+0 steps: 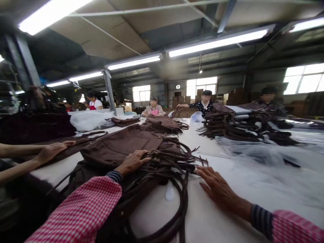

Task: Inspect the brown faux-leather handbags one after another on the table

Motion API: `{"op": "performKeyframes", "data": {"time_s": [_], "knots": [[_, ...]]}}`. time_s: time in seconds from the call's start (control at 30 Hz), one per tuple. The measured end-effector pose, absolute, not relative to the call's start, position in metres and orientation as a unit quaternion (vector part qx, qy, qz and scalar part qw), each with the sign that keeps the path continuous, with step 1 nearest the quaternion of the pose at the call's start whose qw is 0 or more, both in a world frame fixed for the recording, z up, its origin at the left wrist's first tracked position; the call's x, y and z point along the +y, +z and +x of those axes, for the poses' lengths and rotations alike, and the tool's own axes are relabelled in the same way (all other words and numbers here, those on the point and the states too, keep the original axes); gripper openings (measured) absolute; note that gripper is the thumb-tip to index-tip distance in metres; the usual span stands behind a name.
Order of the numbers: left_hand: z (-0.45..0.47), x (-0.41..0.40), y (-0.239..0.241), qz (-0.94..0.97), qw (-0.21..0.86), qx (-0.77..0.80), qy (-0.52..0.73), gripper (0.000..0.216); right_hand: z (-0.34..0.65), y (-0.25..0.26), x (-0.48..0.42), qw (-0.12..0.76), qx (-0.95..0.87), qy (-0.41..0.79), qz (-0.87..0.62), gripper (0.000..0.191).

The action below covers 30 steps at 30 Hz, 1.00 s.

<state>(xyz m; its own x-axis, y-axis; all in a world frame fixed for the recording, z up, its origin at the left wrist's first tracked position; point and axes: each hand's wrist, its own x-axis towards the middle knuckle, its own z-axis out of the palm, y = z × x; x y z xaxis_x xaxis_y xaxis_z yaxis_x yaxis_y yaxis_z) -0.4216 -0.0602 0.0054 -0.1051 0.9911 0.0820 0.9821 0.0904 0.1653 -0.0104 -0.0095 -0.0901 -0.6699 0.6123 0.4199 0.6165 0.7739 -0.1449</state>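
A pile of brown fabric bags [131, 143] with long dark straps [174, 168] lies on the white table [215, 216] in front of me. My left hand [133, 162] rests flat on the top bag, fingers stretched toward the straps. My right hand [217, 189] lies open on the table just right of the strap ends, its fingertips touching or almost touching them. Both of my sleeves are red-and-white check with striped cuffs.
Another person's hands [52, 151] rest on brown fabric at the left. More brown bag piles [164, 123] and a strap heap [235, 126] lie further back, clear plastic [265, 148] at the right. Several seated workers sit across the table.
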Motion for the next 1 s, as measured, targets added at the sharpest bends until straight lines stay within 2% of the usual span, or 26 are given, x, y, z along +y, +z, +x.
{"op": "performKeyframes", "data": {"time_s": [0.07, 0.2, 0.47, 0.83, 1.0], "knots": [[-0.422, -0.054, 0.004, 0.671, 0.011, 0.736, 0.089, 0.065, 0.018, -0.095, -0.044, 0.203, -0.928, 0.024, -0.31, 0.037], [-0.419, -0.043, 0.014, 0.695, -0.015, 0.716, 0.063, 0.056, 0.044, -0.094, -0.082, 0.21, -0.915, 0.048, -0.343, 0.032], [-0.417, -0.024, 0.02, 0.718, -0.043, 0.694, 0.031, 0.049, 0.032, -0.073, -0.085, 0.205, -0.907, 0.049, -0.364, 0.025], [-0.419, 0.009, 0.019, 0.632, -0.082, 0.759, 0.133, 0.044, 0.042, -0.1, -0.071, 0.252, -0.917, -0.043, -0.307, 0.032], [-0.414, -0.001, 0.039, 0.558, -0.124, 0.797, 0.196, 0.048, 0.044, -0.11, -0.063, 0.253, -0.916, -0.025, -0.31, 0.032]]}}
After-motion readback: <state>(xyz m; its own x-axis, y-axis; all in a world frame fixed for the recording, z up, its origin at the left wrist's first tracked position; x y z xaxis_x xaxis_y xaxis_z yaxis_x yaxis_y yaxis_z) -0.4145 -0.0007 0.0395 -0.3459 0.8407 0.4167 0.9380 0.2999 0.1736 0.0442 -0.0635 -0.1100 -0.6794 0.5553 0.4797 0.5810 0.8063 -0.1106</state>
